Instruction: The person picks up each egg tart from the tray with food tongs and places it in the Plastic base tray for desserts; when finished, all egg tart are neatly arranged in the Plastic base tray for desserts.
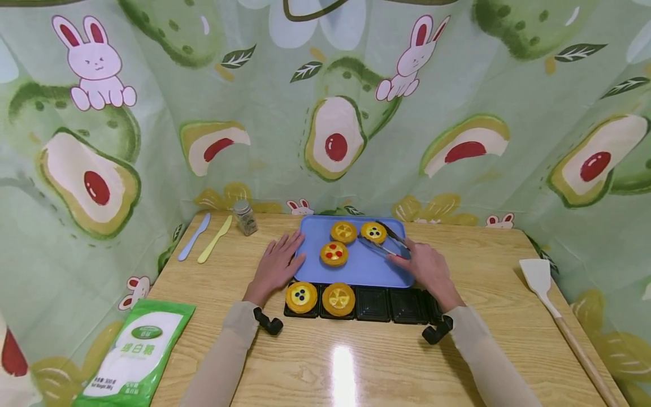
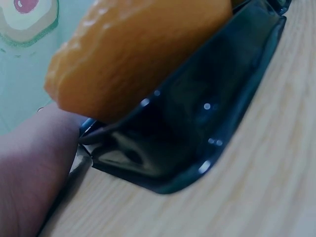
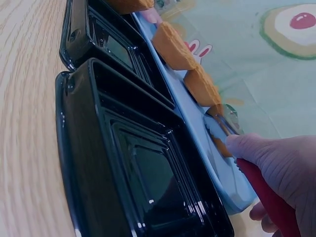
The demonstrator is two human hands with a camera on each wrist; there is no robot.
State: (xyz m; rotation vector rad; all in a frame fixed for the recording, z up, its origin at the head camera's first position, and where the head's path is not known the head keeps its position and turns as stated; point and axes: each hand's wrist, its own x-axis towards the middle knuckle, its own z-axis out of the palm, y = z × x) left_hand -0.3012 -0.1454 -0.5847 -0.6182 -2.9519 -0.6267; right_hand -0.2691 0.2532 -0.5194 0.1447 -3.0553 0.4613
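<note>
1. Nearest, at the front left of the bench [image 1: 356, 367], a green-and-white bag [image 1: 137, 353] lies flat, well apart from both hands.

2. Next, a row of black trays [image 1: 389, 305] sits just in front of the blue board [image 1: 366, 265], touching its near edge. The two leftmost hold a blueberry tart [image 1: 301, 297] and a yellow tart [image 1: 338, 298]; the others stand bare, seemingly set close so each tart travels a short way.

3. Beyond that, the left hand [image 1: 277, 265] lies flat, fingers straight and spread, against the board's left edge, likely to keep it from sliding.

4. Opposite, the right hand [image 1: 424, 268] has its fingers wrapped round the red handle of the tongs [image 1: 381, 240]. The tong tips stand narrow on either side of the dark-berry tart [image 1: 373, 232] at the board's far right; whether they already pinch it I cannot tell.

5. Farther in, a red-dotted tart [image 1: 334, 253] and another yellow one [image 1: 343, 232] rest on the board.

6. Farthest, a spice jar [image 1: 246, 217], two plastic knives [image 1: 203, 238] and, at right, a spatula [image 1: 546, 288] lie aside.
</note>
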